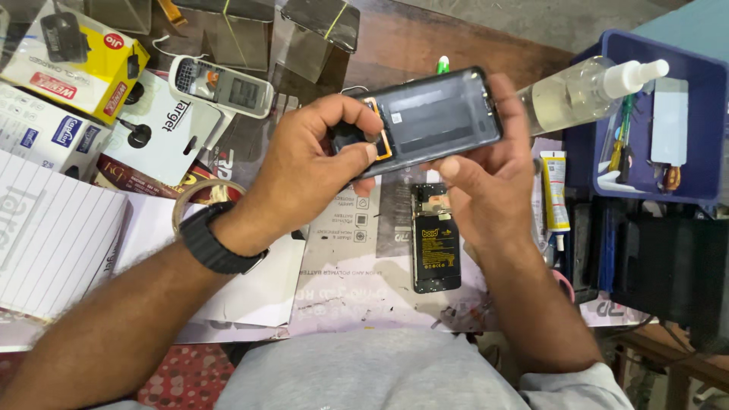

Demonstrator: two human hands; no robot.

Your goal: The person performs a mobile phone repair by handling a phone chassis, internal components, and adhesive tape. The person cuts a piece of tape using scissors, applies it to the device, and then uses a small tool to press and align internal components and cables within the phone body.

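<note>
Overhead, both hands' grip on dark phone back cover (433, 121), yellow box (72, 57) far left

Dark brown desk (425, 42) w/ papers (334, 258) spread over the middle. On them: opened phone body (436, 247) w/ battery showing. Left: lined notepad (53, 228), boxes (72, 57), roll of tape (199, 199). Right: blue tray (695, 186), glue tube (555, 190) beside it.

You get bright, even daylight, soft shadows under your hands, glare on the glass sheets (250, 30) at top, sharp focus mid-frame, slight wide-angle stretching at the edges.
</note>
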